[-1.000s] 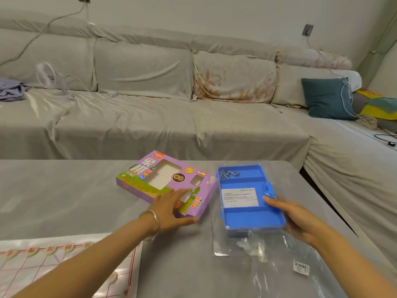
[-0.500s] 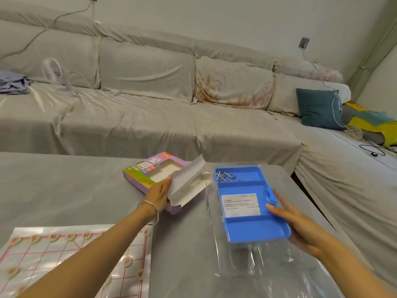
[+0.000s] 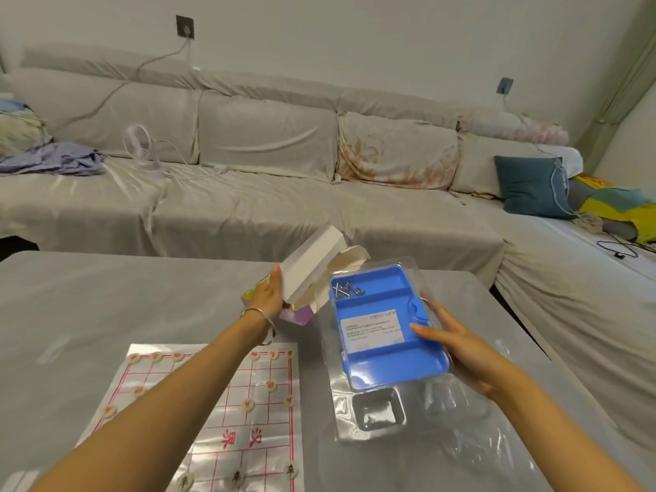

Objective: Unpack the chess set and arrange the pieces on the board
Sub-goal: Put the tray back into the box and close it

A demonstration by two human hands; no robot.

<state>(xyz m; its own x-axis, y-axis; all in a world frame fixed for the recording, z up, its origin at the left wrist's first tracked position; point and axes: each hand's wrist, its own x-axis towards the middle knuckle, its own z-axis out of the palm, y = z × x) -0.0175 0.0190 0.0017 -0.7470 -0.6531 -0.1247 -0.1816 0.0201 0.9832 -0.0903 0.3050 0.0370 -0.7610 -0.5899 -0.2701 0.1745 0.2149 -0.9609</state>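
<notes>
Soft even daylight, slightly blurred (edges bowed).

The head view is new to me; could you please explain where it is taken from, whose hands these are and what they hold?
No machine here: a person wears one camera on the head, looking forward and down, so both arms reach in from below. The left hand grips an opened purple box, tipped up over the grey table. The right hand holds a blue tray with small metal parts in its far compartment, above clear plastic packaging. Near the left arm lies the chess board, with round pieces on it.
</notes>
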